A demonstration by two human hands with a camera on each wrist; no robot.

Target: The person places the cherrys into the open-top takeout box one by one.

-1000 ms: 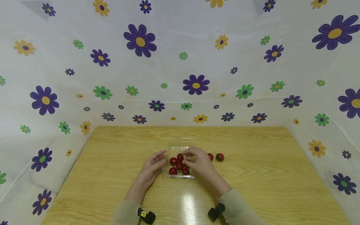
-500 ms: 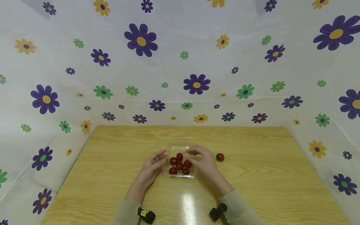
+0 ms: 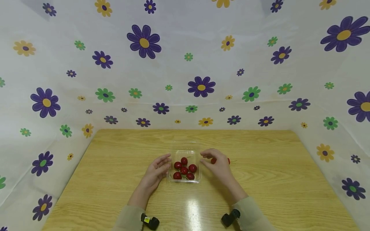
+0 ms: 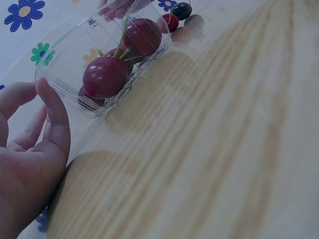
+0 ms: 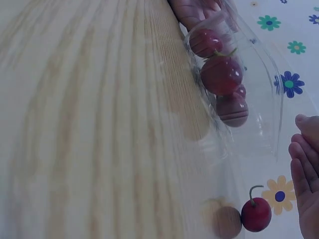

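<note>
A clear plastic box [image 3: 186,181] with several red cherries [image 3: 184,170] in it stands on the wooden table. My left hand [image 3: 157,171] rests beside its left wall, fingertips touching it; the left wrist view has the thumb and a finger [image 4: 56,119] at the box edge. Just right of the box, my right hand [image 3: 218,165] hovers with thumb and fingers parted. A loose cherry [image 3: 213,160] shows between them, and a second one [image 3: 229,160] is mostly hidden behind the hand. In the right wrist view, a stemmed cherry [image 5: 256,214] lies apart from the fingers [image 5: 300,177].
The wooden table [image 3: 124,150] extends on both sides of the box. White cloth with printed flowers [image 3: 162,70] hangs behind the table and along its sides. Each wrist bears a small black camera [image 3: 151,223].
My right hand has let go of a cherry at the right inside the box, then drawn back rightward over the loose cherries. The left hand has stayed beside the box.
</note>
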